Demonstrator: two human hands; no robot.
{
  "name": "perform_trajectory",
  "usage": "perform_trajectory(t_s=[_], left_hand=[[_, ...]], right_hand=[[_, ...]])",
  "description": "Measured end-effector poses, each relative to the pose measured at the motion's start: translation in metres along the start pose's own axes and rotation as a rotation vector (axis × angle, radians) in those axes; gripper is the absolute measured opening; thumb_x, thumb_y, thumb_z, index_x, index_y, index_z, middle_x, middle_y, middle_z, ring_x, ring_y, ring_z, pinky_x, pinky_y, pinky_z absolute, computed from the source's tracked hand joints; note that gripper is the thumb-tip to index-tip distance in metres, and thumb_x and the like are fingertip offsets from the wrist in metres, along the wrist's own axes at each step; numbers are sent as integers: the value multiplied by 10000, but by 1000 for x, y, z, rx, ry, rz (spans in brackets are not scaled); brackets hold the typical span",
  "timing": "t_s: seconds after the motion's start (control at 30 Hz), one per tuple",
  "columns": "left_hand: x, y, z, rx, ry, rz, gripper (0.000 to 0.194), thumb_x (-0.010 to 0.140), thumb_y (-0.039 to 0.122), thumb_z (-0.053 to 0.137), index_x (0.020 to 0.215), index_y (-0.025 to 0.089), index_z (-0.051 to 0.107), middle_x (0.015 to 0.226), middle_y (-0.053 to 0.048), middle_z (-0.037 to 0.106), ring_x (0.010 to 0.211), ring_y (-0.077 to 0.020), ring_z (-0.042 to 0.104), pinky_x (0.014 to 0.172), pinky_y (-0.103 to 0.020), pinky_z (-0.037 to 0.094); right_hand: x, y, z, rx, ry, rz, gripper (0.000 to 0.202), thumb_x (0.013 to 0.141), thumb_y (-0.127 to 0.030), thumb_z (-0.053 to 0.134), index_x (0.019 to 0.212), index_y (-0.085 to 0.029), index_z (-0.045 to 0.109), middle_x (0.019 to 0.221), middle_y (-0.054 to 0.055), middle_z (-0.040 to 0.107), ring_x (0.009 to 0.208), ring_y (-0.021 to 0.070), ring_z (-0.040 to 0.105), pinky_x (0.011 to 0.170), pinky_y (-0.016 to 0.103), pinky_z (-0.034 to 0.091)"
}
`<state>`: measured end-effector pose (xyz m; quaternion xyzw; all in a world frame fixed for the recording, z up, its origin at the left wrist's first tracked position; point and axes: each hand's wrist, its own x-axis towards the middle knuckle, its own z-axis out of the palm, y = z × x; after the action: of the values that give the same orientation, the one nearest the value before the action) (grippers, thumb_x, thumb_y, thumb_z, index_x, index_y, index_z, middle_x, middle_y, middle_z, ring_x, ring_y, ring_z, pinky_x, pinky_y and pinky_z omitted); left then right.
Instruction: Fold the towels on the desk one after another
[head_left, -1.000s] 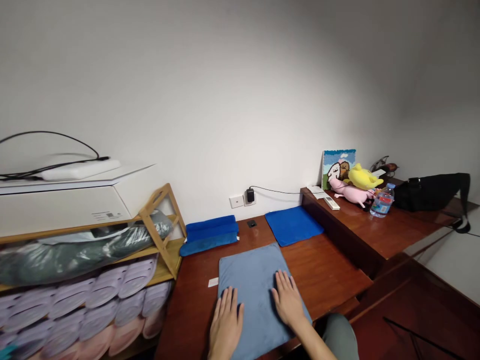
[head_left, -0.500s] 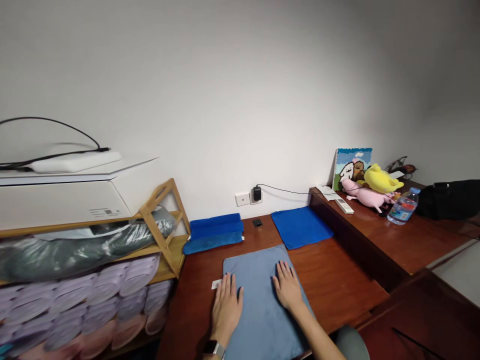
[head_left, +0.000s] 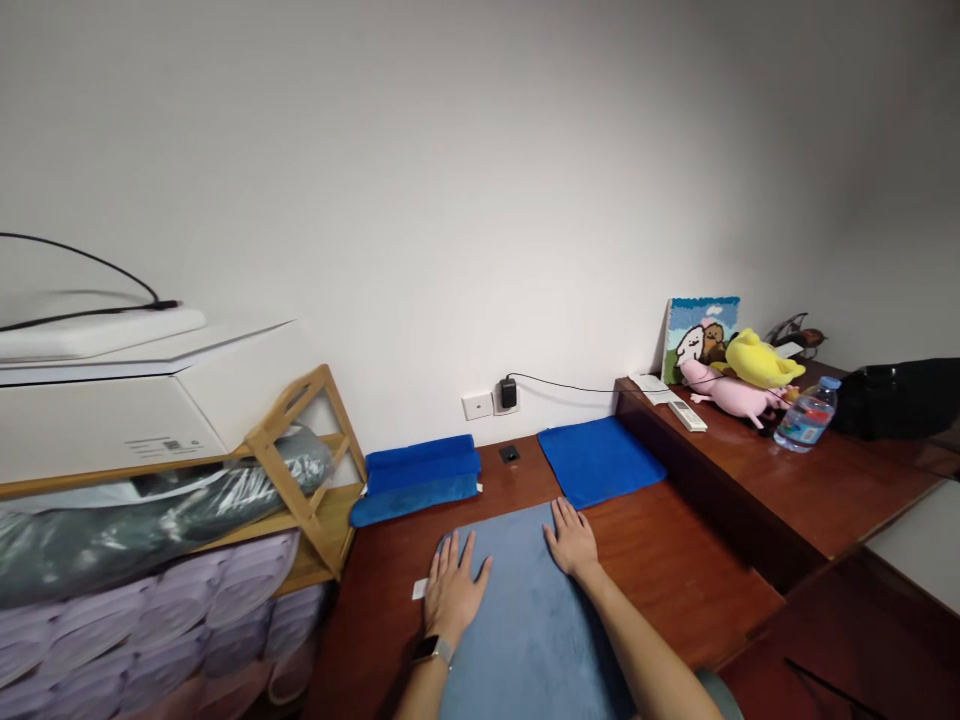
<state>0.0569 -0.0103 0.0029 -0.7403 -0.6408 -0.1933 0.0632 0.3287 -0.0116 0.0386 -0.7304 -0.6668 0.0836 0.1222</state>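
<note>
A grey-blue cloth [head_left: 517,610] lies spread flat on the brown wooden desk [head_left: 660,560], its near part running out of view at the bottom. My left hand [head_left: 456,590] rests palm down on its left edge, fingers spread, a watch on the wrist. Beside those fingers a small white tag [head_left: 419,589] sticks out from the cloth. On the far right corner lies my right hand [head_left: 571,538], flat with fingers stretched. Beyond it, close to the fingertips, is a flat bright blue cloth [head_left: 600,460]. A folded blue cloth [head_left: 416,478] sits at the back left.
Left of the desk stands a wooden rack [head_left: 330,500] with lilac slippers [head_left: 172,610] and a white box [head_left: 105,420]. On the raised right ledge are a water bottle [head_left: 808,415], plush toys [head_left: 724,392] and a remote [head_left: 688,415]. A plugged-in charger [head_left: 508,392] trails a cord.
My right hand has slid away from me to the cloth's far right corner. My left hand has moved slightly up along the left edge with fingers spread wider. The view has shifted slightly.
</note>
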Motion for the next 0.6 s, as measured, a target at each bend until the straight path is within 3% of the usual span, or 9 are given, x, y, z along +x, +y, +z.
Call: perform_trajectory(t_s=[0.17, 0.27, 0.4, 0.6], left_hand=[[15, -2, -11, 56, 6, 39, 634, 1019, 505, 372, 1460, 136, 639, 1499, -202, 645, 1432, -341, 545, 1228, -521, 396], [22, -14, -10, 12, -51, 46, 602, 1031, 473, 365, 1467, 155, 631, 1596, -169, 570, 1502, -310, 488, 1255, -489, 372], [22, -26, -5, -6, -133, -13, 649, 1030, 519, 382, 1581, 197, 500, 1700, -139, 432, 1575, -291, 396, 1284, -498, 334], [26, -30, -17, 29, -166, -31, 694, 1022, 516, 384, 1604, 143, 449, 1684, -149, 434, 1577, -295, 393, 1309, -517, 289]], right_hand=[[9, -5, 0, -4, -1, -60, 692, 1063, -439, 286, 1666, -106, 353, 1742, 109, 274, 1635, 232, 195, 1323, 413, 115], [12, -6, 3, 20, -13, -82, 705, 1062, -428, 286, 1674, -79, 314, 1752, 106, 241, 1640, 222, 170, 1325, 386, 103], [11, -3, 4, 37, -34, -72, 721, 1074, -467, 277, 1686, -85, 278, 1763, 97, 197, 1646, 220, 135, 1326, 382, 107], [8, -3, -10, 53, -15, -71, 670, 1088, -438, 306, 1678, -120, 326, 1761, 86, 226, 1640, 220, 172, 1328, 381, 128]])
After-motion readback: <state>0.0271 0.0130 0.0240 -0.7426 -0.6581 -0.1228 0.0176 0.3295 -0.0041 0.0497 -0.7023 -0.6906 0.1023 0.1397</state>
